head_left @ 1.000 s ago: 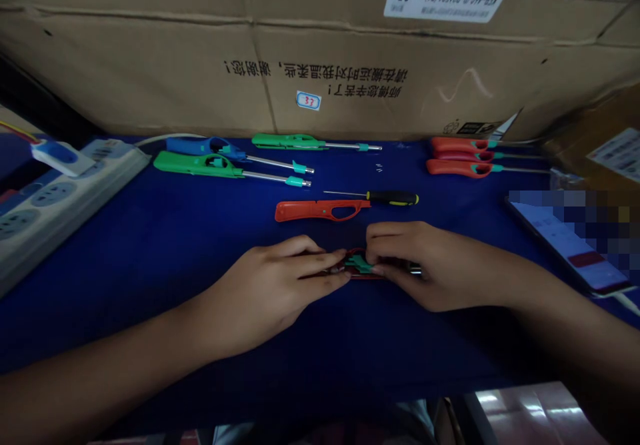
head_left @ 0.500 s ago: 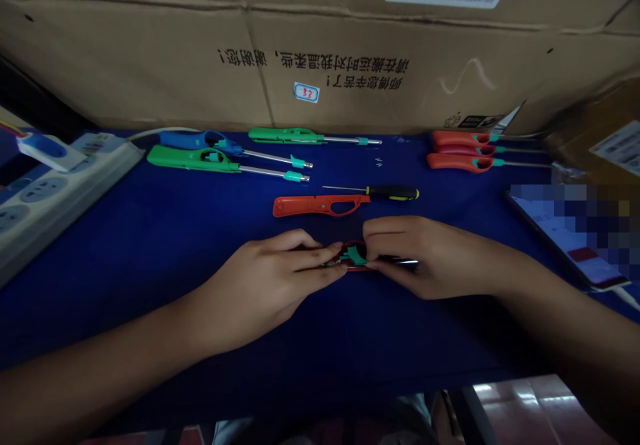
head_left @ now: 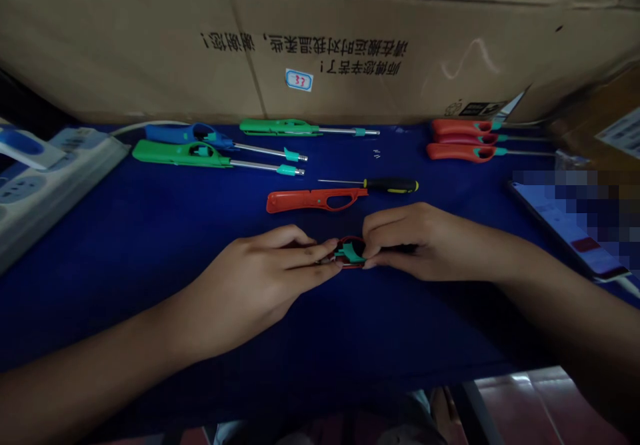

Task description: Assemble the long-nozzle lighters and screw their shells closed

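A gas lighter with an opened red body and a green trigger (head_left: pixel 351 253) lies on the blue tabletop between my hands. My left hand (head_left: pixel 270 268) presses over its handle end with fingers held together, hiding most of that part. Thumb and fingers of my right hand (head_left: pixel 400 242) pinch its front end beside the trigger. Just beyond is a loose orange-red half shell (head_left: pixel 310 200) with an oval trigger opening. A screwdriver (head_left: pixel 390 185) with a black and yellow handle rests behind that shell. Several tiny screws (head_left: pixel 377 154) lie farther back.
Green lighters (head_left: pixel 180 154) and a blue one (head_left: pixel 185 134) lie at the back left, red lighters (head_left: pixel 460 152) at the back right. A power strip (head_left: pixel 45 178) stands at the left, a phone (head_left: pixel 565 225) at the right. A large cardboard box (head_left: pixel 330 18) walls off the back.
The metal rod that showed under my right palm no longer shows. Both hands stay at the lighter, the right one slightly shifted. The whole view has tilted a little downward.
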A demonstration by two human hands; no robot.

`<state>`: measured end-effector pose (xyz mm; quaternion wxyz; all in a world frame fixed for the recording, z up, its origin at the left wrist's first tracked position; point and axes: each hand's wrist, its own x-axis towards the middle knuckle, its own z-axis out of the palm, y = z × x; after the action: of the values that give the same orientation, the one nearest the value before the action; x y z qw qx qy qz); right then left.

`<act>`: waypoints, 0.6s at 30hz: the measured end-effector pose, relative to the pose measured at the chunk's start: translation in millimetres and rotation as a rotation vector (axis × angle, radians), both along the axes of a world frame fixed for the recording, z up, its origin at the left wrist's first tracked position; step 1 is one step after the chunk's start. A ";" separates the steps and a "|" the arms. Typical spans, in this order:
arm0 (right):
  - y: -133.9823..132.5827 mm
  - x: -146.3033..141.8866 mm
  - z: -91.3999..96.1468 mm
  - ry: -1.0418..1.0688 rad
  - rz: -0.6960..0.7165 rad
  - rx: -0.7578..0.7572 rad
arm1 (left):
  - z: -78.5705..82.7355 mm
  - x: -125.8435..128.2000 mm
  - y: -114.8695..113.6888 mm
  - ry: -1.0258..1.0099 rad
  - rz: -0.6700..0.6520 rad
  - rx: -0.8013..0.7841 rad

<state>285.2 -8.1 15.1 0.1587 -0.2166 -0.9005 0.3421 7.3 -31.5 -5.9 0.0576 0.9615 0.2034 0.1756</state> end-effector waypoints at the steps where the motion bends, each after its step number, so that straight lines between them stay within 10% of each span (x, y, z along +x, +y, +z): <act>1: 0.9 0.5 -0.3 0.012 -0.008 -0.006 | -0.1 -0.5 0.1 0.006 -0.006 -0.002; 18: -10.8 -3.7 3.8 -0.120 -0.071 0.122 | 6.9 -0.5 -0.7 0.023 -0.034 -0.023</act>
<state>281.5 -18.9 18.9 0.1295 -0.2586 -0.9192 0.2671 6.8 -32.1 1.0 0.0694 0.9660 0.1898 0.1611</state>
